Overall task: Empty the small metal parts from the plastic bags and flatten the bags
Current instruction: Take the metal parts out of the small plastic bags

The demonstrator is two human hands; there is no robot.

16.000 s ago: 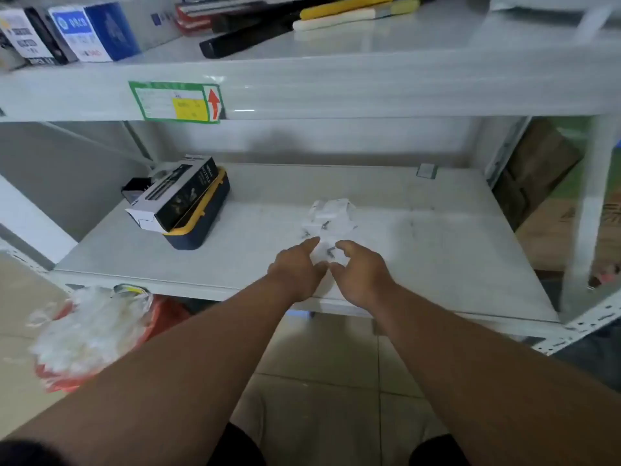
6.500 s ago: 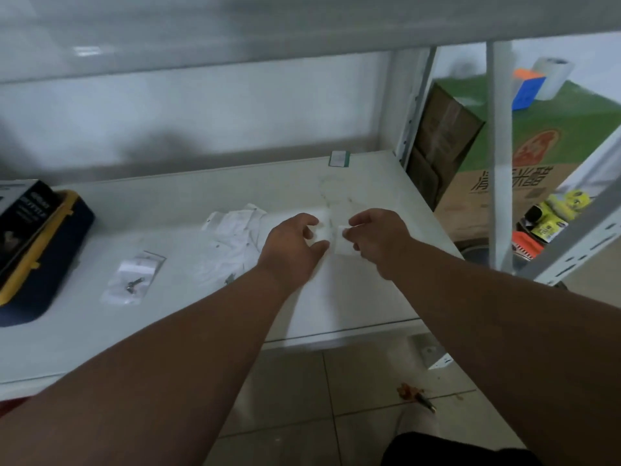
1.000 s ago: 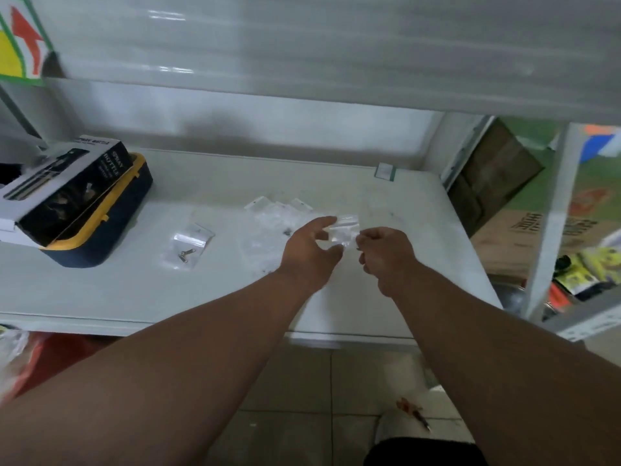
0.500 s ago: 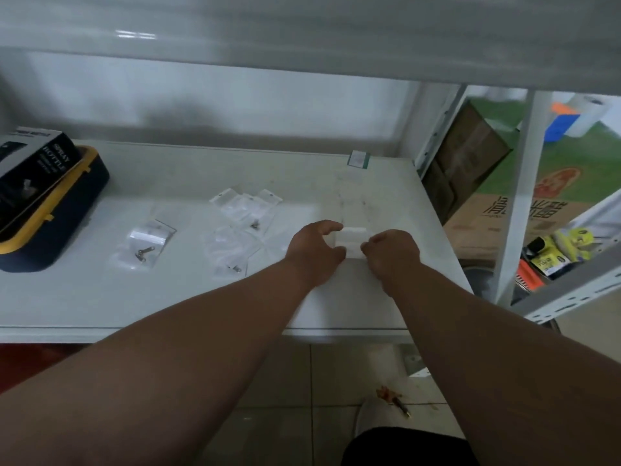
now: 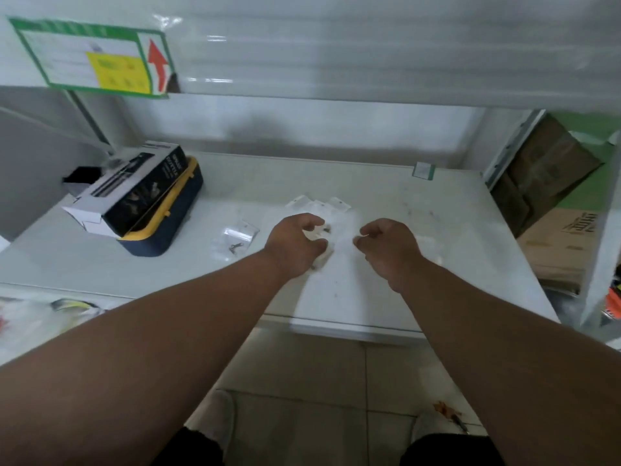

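My left grip (image 5: 295,242) curled over bags (image 5: 317,210) | right grip (image 5: 386,245) curled, contents unclear | flatten: press bag against shelf (image 5: 420,264), stroke outward.

we see a dim, flat, greyish light with a faint green cast at the right of the frame. the upper shelf edge (image 5: 336,45) across the top carries small white glare streaks just left of centre. a soft dark shadow lies on the back wall (image 5: 268,129) under it, and the boxes (image 5: 141,196) at the left darken the shelf beneath them. the whole frame is soft: the label (image 5: 94,58) at upper left is unreadable and the clear bags (image 5: 316,206) at centre melt into the pale shelf. straight edges bow towards the corners, and the forearms swell at the bottom.
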